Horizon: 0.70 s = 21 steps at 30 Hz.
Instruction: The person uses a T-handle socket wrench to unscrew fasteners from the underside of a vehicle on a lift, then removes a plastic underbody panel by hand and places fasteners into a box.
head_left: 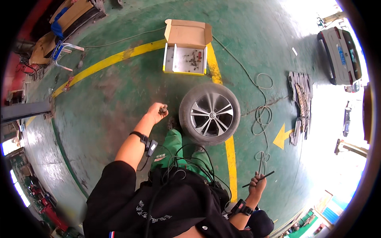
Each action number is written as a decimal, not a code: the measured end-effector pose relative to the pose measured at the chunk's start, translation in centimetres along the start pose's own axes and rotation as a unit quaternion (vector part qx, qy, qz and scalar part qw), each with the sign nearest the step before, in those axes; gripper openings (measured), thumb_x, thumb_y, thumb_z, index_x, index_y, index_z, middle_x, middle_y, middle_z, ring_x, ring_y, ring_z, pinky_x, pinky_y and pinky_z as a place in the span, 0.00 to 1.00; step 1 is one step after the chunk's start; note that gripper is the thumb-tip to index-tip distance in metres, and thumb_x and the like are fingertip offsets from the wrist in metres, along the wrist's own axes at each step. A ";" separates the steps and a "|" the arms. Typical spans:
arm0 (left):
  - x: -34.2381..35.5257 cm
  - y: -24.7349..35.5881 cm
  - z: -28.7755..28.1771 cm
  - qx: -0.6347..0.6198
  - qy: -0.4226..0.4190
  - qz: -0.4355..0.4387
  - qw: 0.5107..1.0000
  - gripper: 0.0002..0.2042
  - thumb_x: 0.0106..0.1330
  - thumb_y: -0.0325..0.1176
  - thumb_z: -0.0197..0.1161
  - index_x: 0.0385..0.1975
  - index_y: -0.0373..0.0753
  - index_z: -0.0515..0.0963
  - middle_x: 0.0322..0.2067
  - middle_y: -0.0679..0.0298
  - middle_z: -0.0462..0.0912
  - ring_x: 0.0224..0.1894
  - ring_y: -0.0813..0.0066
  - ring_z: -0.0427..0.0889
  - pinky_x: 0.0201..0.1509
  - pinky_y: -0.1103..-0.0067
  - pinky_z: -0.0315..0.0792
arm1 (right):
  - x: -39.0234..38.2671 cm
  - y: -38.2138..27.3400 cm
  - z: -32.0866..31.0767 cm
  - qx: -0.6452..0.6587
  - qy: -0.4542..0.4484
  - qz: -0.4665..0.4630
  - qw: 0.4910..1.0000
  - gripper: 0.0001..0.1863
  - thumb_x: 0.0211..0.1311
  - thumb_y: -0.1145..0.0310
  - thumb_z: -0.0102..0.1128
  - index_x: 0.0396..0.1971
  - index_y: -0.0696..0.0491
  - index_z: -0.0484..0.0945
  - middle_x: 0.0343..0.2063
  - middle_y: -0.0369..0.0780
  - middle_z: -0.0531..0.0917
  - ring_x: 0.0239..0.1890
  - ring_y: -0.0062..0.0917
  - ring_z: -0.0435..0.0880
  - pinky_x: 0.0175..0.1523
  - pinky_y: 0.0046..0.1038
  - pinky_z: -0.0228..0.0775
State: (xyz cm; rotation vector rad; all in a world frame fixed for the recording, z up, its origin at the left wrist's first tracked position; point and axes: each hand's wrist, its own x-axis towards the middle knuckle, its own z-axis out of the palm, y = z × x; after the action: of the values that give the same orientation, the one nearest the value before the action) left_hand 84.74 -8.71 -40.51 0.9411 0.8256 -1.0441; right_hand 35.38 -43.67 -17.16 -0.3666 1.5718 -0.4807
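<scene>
My left hand (157,112) is raised left of a car wheel, fingers curled around small dark metal pieces whose exact kind I cannot make out. The wheel (202,139), a black tire on a silver spoked rim, lies flat on the floor in front of my legs. Neither hand touches it. Out to the lower right, my right hand (256,185) is closed around a thin dark rod (270,174). Beyond the wheel, an open cardboard box (188,32) holds small loose parts and a red-handled tool (199,55) in its white tray.
A thin grey hose (260,119) lies in loops right of the wheel. Black cables (190,158) hang across my lap. Farther right are dark torn panels (301,99) and a parked car (339,55). A blue stool-like frame (58,50) and a metal lift arm (27,111) stand left.
</scene>
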 end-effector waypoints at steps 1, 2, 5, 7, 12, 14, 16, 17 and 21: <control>1.1 1.5 0.7 0.007 0.000 0.001 1.000 0.08 0.63 0.26 0.53 0.25 0.32 0.76 0.21 0.61 0.77 0.24 0.70 0.78 0.32 0.73 0.81 | -1.2 0.7 0.4 0.004 0.014 -0.009 1.000 0.16 0.69 0.59 0.45 0.40 0.58 0.72 0.16 0.26 0.63 0.12 0.11 0.56 0.12 0.15 0.41; 2.1 2.9 1.4 0.023 0.007 0.007 1.000 0.07 0.62 0.25 0.53 0.24 0.32 0.76 0.21 0.61 0.76 0.24 0.70 0.78 0.32 0.73 0.81 | -2.0 1.3 0.6 0.005 0.023 -0.012 1.000 0.17 0.69 0.59 0.45 0.41 0.59 0.72 0.16 0.26 0.63 0.13 0.11 0.56 0.12 0.15 0.41; 5.9 7.5 4.2 0.009 -0.041 0.033 0.999 0.08 0.62 0.26 0.54 0.22 0.33 0.75 0.21 0.59 0.77 0.24 0.68 0.78 0.34 0.71 0.83 | -3.9 2.2 1.7 -0.018 0.038 -0.026 0.999 0.18 0.70 0.58 0.45 0.42 0.60 0.72 0.16 0.27 0.64 0.13 0.11 0.56 0.12 0.15 0.42; 7.7 10.6 5.9 -0.018 -0.127 0.035 0.991 0.09 0.64 0.29 0.55 0.22 0.33 0.74 0.22 0.58 0.77 0.24 0.66 0.79 0.36 0.70 0.84 | -4.8 2.5 2.6 -0.024 0.040 -0.038 0.998 0.19 0.70 0.58 0.45 0.43 0.60 0.72 0.17 0.27 0.64 0.14 0.12 0.57 0.13 0.15 0.43; 5.1 13.4 9.6 0.086 -0.038 0.080 0.992 0.27 0.68 0.38 0.55 0.64 0.34 0.60 0.65 0.44 0.58 0.58 0.60 0.71 0.53 0.67 0.78 | -6.5 4.0 4.9 -0.112 0.032 -0.063 0.991 0.19 0.71 0.57 0.45 0.43 0.60 0.73 0.19 0.27 0.66 0.16 0.11 0.59 0.15 0.15 0.47; 3.5 12.6 8.1 0.139 -0.047 0.077 0.986 0.34 0.68 0.41 0.55 0.69 0.34 0.52 0.70 0.47 0.48 0.62 0.58 0.68 0.55 0.65 0.76 | -6.5 4.8 6.8 -0.159 0.012 -0.086 0.983 0.19 0.72 0.58 0.44 0.41 0.60 0.74 0.19 0.27 0.67 0.16 0.12 0.60 0.16 0.15 0.49; 1.8 10.8 4.6 0.165 -0.054 0.046 0.984 0.33 0.68 0.42 0.56 0.68 0.33 0.53 0.70 0.49 0.51 0.60 0.59 0.70 0.54 0.65 0.77 | -5.6 5.6 8.0 -0.163 -0.015 -0.080 0.983 0.19 0.71 0.58 0.45 0.41 0.60 0.75 0.19 0.28 0.67 0.16 0.12 0.61 0.16 0.16 0.49; 0.7 9.7 2.7 0.165 -0.032 0.034 0.985 0.32 0.67 0.42 0.57 0.66 0.31 0.57 0.68 0.48 0.55 0.57 0.59 0.72 0.52 0.65 0.77 | -5.3 6.0 8.7 -0.173 -0.043 -0.073 0.981 0.18 0.71 0.57 0.46 0.41 0.59 0.75 0.19 0.29 0.68 0.16 0.13 0.61 0.16 0.17 0.50; -3.9 5.5 -8.0 0.138 0.061 0.004 0.988 0.21 0.63 0.41 0.61 0.48 0.33 0.68 0.48 0.53 0.71 0.43 0.61 0.78 0.43 0.68 0.79 | -5.3 7.2 12.6 -0.271 -0.072 -0.072 0.957 0.17 0.68 0.60 0.48 0.40 0.60 0.76 0.20 0.31 0.71 0.17 0.13 0.66 0.18 0.17 0.56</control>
State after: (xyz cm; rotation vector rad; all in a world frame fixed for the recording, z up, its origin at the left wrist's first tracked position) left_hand 87.90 1.16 -38.72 1.2523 0.7892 -1.1217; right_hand 48.71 -35.85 -16.54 -0.9200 1.5235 -0.1181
